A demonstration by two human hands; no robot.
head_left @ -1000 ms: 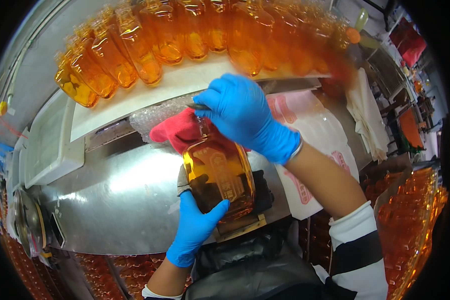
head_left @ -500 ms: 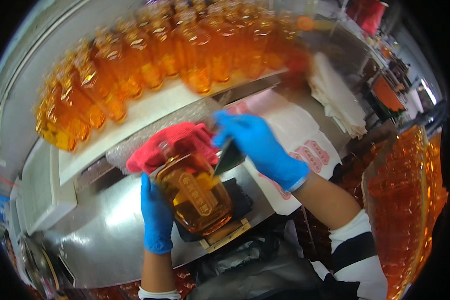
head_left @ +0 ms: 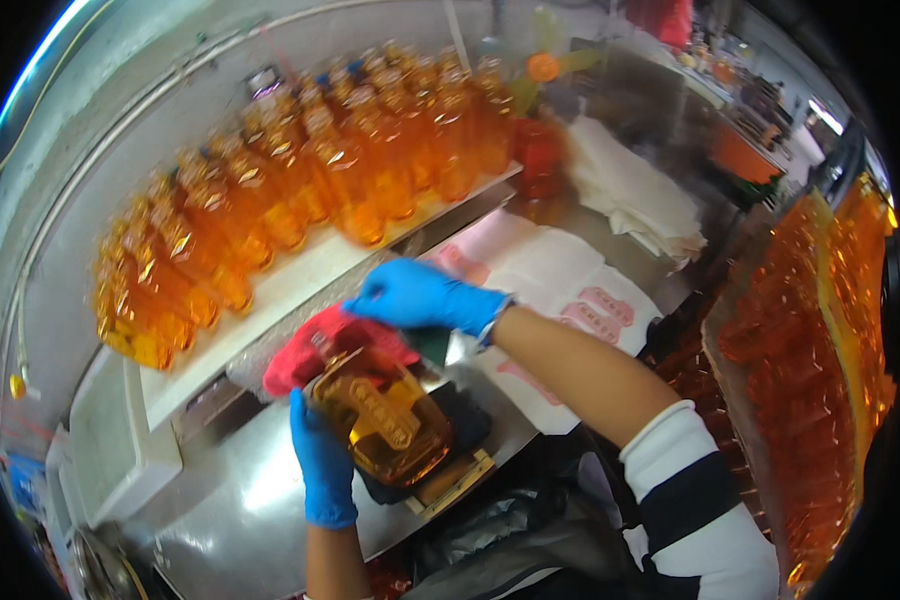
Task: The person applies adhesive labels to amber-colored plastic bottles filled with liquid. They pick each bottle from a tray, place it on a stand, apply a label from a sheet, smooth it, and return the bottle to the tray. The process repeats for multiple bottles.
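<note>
A squat glass bottle [head_left: 385, 420] of amber liquid with pale pieces inside lies tilted, neck up and left, with a raised label on its front. At its left side is my left hand [head_left: 325, 475] in a blue glove, gripping the edge; some fingers are hidden behind it. Above the neck is my blue-gloved right hand [head_left: 420, 295], fingers curled over a red cloth [head_left: 295, 355]. A dark green flat piece [head_left: 430, 345] sticks out under that hand, apparently held in it. Dark cloth [head_left: 465, 415] and a small wooden stand [head_left: 453, 485] lie under the bottle.
Several filled amber bottles [head_left: 345, 185] line a white ledge [head_left: 210, 350] behind the metal table [head_left: 230, 510]. White sheets with pink labels [head_left: 555, 270] lie right of the bottle, folded white cloths [head_left: 630, 190] beyond. A white tray [head_left: 120, 440] stands left; wrapped amber stacks [head_left: 795, 380] stand right.
My right hand has moved up and left from beside the bottle to over the red cloth, turning as it went. My left hand stays at the bottle. The whole view has shifted.
</note>
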